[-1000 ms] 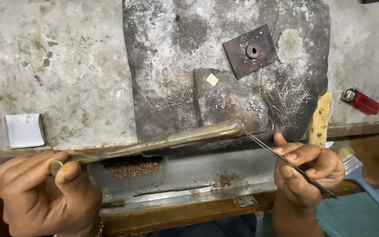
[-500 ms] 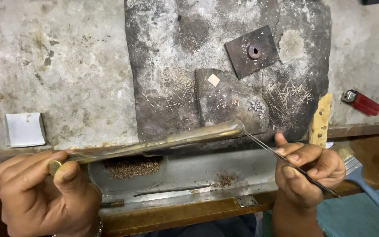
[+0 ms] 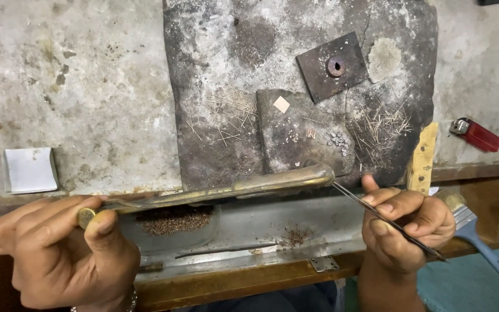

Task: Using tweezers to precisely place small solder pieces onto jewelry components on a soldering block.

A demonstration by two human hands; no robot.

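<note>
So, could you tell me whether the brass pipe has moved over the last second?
No: the brass pipe keeps its curved tip just below the grey slab, as before.

Left hand (image 3: 59, 254) is curling palm-up at the bench's front edge, thumb pressing down; right hand (image 3: 405, 228) is pinching, fingers closed, beside the front-right corner.

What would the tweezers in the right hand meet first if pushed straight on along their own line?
Probably the curved tip of the brass pipe: the tweezers in the right hand already point there, though contact is unclear.
</note>
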